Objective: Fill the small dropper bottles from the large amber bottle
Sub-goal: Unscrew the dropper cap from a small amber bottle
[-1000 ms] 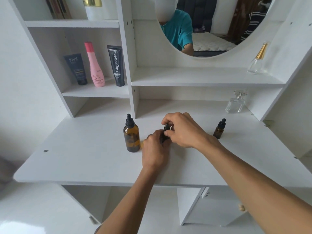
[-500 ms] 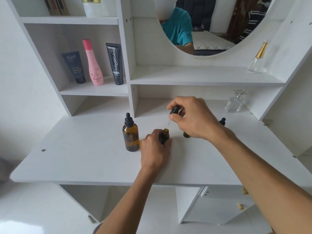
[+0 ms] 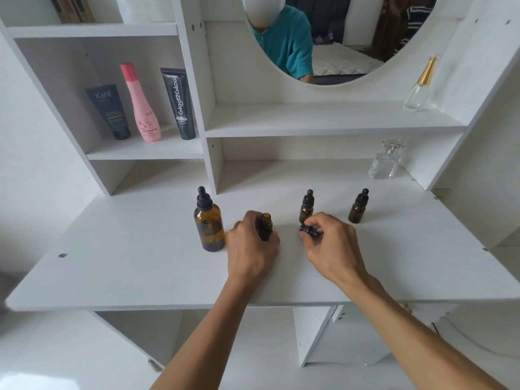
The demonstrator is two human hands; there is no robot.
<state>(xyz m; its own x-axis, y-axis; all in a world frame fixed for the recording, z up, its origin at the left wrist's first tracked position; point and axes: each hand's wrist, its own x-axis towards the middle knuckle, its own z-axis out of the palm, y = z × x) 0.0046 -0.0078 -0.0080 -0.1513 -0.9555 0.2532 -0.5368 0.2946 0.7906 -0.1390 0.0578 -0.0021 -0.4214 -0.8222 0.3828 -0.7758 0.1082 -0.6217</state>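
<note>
The left hand (image 3: 251, 244) is wrapped round a small open bottle (image 3: 266, 226) standing on the table (image 3: 126, 249), its neck bare and showing above the fingers. The right hand (image 3: 332, 243), a little apart from the left, pinches the dropper cap (image 3: 309, 231) low, near the tabletop or touching it; I cannot tell which. The two hands do not meet.

The big amber bottle (image 3: 209, 228) stands just beside the left hand on its outer side, its own dropper screwed on. Two more small bottles, capped, stand beyond the right hand: one (image 3: 306, 207) just past the fingertips, the other (image 3: 358, 206) further out to that side.

It looks like the opening step for the first small bottle: cap off, being put aside. Nothing has gone into it that I can make out. Next the right hand would need to let go of the cap and reach across past the left hand to the big bottle, unscrew its dropper and carry liquid over, while the left hand steadies the narrow open neck.
</note>
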